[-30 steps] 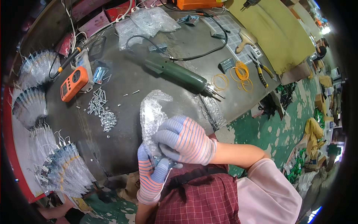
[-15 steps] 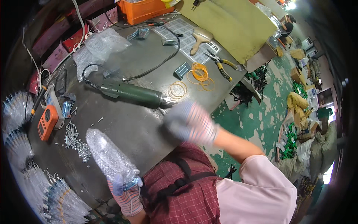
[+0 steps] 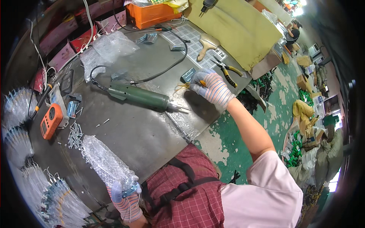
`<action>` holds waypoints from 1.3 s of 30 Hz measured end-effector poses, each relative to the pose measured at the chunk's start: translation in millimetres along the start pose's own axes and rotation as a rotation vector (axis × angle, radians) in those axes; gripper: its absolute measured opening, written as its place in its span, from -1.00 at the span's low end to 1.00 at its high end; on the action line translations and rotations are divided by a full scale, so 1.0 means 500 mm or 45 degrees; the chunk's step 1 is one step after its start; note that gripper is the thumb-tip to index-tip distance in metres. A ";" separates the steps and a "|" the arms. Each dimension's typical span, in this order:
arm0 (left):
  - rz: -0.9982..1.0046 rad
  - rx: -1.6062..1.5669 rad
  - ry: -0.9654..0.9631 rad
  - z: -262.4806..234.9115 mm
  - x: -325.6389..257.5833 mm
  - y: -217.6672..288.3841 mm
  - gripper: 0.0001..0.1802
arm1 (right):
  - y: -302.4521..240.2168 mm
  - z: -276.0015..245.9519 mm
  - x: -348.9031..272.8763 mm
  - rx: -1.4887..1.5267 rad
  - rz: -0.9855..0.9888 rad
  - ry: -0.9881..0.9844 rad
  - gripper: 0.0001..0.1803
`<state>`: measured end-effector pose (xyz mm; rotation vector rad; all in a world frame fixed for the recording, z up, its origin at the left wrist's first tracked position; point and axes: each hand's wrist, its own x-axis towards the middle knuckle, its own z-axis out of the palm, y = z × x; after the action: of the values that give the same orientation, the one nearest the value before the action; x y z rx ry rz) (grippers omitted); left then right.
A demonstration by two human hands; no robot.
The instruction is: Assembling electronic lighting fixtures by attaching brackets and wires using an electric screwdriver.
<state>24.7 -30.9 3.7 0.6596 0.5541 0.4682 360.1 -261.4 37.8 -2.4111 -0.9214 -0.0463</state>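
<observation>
L hand (image 3: 123, 195) clamped on bubble-wrap bag (image 3: 102, 161) at table edge (image 3: 152, 144); R hand (image 3: 209, 85) far off, fingers pinching yellow wire loops (image 3: 182, 86) near green driver (image 3: 138, 95).

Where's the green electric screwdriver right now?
In the head view, the green electric screwdriver lies on the metal table, mid-frame, its tip toward the right hand, with the orange meter off to its left.
</observation>
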 end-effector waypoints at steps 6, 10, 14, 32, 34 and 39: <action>-0.010 -0.078 -0.123 -0.015 0.001 0.012 -0.27 | -0.047 0.002 0.018 0.235 0.219 0.090 -0.84; -0.229 -0.440 -0.286 -0.015 0.013 0.009 -0.10 | -0.190 0.033 -0.007 1.248 0.097 -0.424 -0.91; -0.311 -0.458 -0.353 -0.001 0.026 0.010 0.02 | -0.330 0.105 -0.055 1.637 0.198 -0.997 -0.87; -0.089 1.352 -0.547 0.002 -0.042 0.097 -0.58 | -0.481 0.114 0.006 0.346 -1.267 -0.681 -0.35; 0.202 1.559 -1.116 0.026 -0.049 0.128 -0.49 | -0.470 0.138 0.046 0.343 -1.011 -1.262 -0.42; -0.226 0.216 -0.469 0.007 -0.034 0.148 -0.36 | -0.379 0.139 -0.087 0.692 -1.538 -1.131 -0.68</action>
<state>-2.7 9.6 61.8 0.8287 0.3003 0.1271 197.3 -136.6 61.0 -1.0273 -2.2696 0.7549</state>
